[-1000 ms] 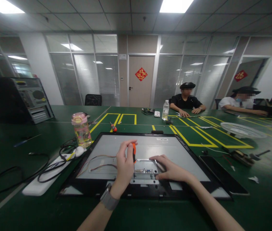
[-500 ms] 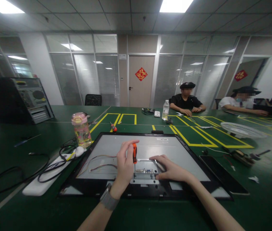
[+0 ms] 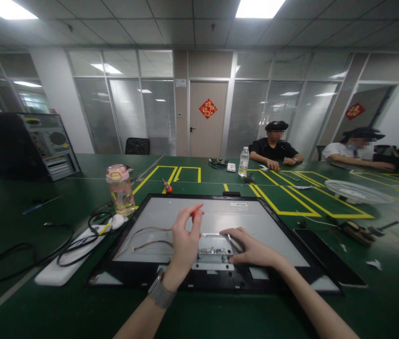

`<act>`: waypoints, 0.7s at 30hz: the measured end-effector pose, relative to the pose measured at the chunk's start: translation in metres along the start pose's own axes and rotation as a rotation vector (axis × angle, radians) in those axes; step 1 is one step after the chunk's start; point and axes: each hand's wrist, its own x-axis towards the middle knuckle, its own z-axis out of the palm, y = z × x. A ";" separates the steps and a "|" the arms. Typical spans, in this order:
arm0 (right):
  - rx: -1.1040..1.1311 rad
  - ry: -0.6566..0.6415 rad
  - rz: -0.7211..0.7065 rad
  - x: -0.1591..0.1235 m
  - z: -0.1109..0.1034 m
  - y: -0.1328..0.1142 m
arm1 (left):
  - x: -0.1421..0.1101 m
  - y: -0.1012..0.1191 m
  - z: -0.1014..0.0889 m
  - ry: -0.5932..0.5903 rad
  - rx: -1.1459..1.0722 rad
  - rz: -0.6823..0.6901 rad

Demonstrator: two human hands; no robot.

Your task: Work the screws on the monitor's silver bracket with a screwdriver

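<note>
Head view: orange-handled screwdriver [image 3: 195, 214] upright, tip down on metal bracket [image 3: 213, 254] at near edge of monitor panel [image 3: 220, 221]; pinched in left hand [image 3: 184, 245] fingertips, right hand [image 3: 252, 249] flat, pressing bracket just beside; pink bottle [image 3: 120, 188] well left.

Left hand [image 3: 184, 240] grips orange screwdriver [image 3: 195, 214] upright; right hand [image 3: 252, 249] steadies metal bracket [image 3: 213, 256] on monitor back [image 3: 220, 219]

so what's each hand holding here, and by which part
The left hand grips a small orange-handled screwdriver by its handle. The right hand holds nothing, resting flat on the grey metal board cover.
</note>
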 end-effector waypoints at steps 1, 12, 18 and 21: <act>-0.003 -0.001 0.001 0.000 0.000 0.000 | 0.000 0.000 0.000 -0.002 0.019 0.020; 0.006 0.003 -0.001 0.000 0.000 0.001 | 0.001 0.001 -0.001 0.007 0.040 0.054; 0.009 0.001 0.008 0.000 -0.001 -0.002 | 0.001 -0.001 -0.001 -0.056 -0.055 0.043; 0.009 0.001 0.002 0.000 -0.001 -0.002 | 0.000 0.000 -0.001 -0.031 -0.014 0.024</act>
